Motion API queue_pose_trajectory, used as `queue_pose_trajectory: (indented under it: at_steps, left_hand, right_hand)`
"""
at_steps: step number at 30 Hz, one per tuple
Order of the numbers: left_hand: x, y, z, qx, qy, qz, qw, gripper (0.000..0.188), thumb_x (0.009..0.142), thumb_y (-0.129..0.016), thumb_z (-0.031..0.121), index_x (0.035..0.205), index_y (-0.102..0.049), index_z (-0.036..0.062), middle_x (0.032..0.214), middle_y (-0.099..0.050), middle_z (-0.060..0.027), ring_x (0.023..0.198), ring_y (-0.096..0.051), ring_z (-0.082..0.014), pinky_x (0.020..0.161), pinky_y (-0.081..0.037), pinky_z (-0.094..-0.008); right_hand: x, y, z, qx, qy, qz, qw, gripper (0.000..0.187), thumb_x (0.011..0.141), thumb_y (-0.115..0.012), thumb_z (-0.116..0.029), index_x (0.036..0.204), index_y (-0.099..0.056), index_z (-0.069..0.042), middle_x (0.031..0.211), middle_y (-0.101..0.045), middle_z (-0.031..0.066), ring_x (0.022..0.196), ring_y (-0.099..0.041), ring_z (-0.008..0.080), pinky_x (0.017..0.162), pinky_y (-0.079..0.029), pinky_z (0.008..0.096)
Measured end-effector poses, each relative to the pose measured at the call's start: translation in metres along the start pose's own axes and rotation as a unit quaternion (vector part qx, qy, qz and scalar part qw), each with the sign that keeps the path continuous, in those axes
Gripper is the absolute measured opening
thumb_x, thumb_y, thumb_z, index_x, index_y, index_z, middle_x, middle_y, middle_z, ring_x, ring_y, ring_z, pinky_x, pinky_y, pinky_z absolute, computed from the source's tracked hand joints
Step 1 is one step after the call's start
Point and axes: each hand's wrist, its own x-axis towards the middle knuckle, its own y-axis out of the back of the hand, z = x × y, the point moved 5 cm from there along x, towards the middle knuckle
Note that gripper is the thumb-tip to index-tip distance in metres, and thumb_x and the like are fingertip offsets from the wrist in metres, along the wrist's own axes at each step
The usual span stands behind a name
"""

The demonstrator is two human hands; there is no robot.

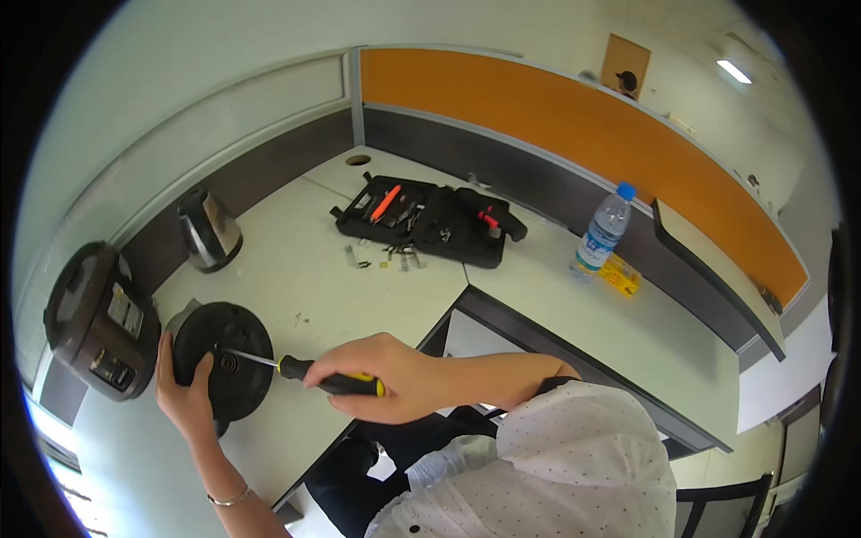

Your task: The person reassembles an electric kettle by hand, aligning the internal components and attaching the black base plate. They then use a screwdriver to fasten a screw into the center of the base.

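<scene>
A round black base (242, 332) with a ringed socket near its middle faces me at the left of the desk. A strip of silver body shows behind it, so it looks like an upturned or tilted electric kettle. My left hand (186, 394) grips its left edge, the thumb pressed on the black face. In my right hand (381, 377) is a screwdriver (336, 381) with a black and yellow handle, held almost level. Its metal shaft points left, and the tip meets the base close to my left thumb. The screw itself is too small to make out.
A brown rice cooker (103, 323) stands at the far left, a silver kettle (211, 230) behind. An open black tool case (430, 220) lies at the back with small metal parts before it. Right of it are a water bottle (603, 231) and yellow packet (621, 276). An orange partition (538, 108) borders the desk.
</scene>
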Motion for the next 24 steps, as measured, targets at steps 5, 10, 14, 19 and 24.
queue_pose_trajectory:
  at_steps: [5,10,14,19,24]
  left_hand:
    - [0.001,-0.003,-0.002,0.021,0.006,-0.014,1.0,0.058,0.068,-0.072,0.007,0.124,-0.056,0.0008,0.127,-0.056,-0.0149,0.117,-0.053,-0.0295,0.099,-0.041,-0.0374]
    - [0.001,-0.002,-0.011,0.031,-0.012,-0.011,0.999,0.058,0.068,-0.072,0.007,0.124,-0.056,0.0021,0.127,-0.056,-0.0147,0.117,-0.053,-0.0301,0.099,-0.041,-0.0376]
    - [0.0,-0.006,-0.008,0.02,-0.019,-0.018,0.999,0.059,0.068,-0.072,0.008,0.124,-0.055,0.0022,0.127,-0.056,-0.0147,0.118,-0.052,-0.0303,0.099,-0.041,-0.0377]
    - [0.004,-0.002,-0.018,0.015,-0.033,-0.019,0.999,0.058,0.071,-0.072,0.01,0.125,-0.055,0.0028,0.126,-0.056,-0.0159,0.114,-0.055,-0.0317,0.096,-0.042,-0.037]
    - [0.004,-0.002,-0.017,0.024,-0.026,-0.025,0.999,0.058,0.071,-0.072,0.013,0.125,-0.055,0.002,0.126,-0.056,-0.0166,0.114,-0.055,-0.0312,0.096,-0.042,-0.0369]
  right_hand:
    - [-0.003,0.008,0.011,0.372,-0.279,0.044,0.884,0.026,0.086,-0.055,-0.007,0.111,-0.053,-0.001,0.08,-0.058,0.0089,0.061,-0.057,0.0128,0.053,-0.046,0.026]
    - [-0.001,0.003,0.01,0.44,-0.279,0.024,0.853,0.042,0.078,-0.058,-0.003,0.118,-0.046,-0.001,0.085,-0.058,0.0114,0.067,-0.059,0.0169,0.06,-0.049,0.0291]
    - [0.0,0.001,0.0,0.453,-0.225,-0.006,0.863,0.05,0.073,-0.059,0.0,0.12,-0.045,-0.002,0.092,-0.057,0.0125,0.075,-0.062,0.0201,0.068,-0.051,0.0305]
    - [0.002,-0.004,0.0,0.281,-0.184,-0.066,0.94,0.042,0.083,-0.06,-0.009,0.122,-0.045,-0.004,0.094,-0.058,0.0089,0.084,-0.062,0.0178,0.077,-0.049,0.0301]
    - [0.001,-0.001,-0.009,-0.001,-0.018,-0.035,0.999,0.038,0.081,-0.064,-0.018,0.116,-0.054,-0.005,0.092,-0.058,0.0108,0.083,-0.061,0.0236,0.073,-0.048,0.0332]
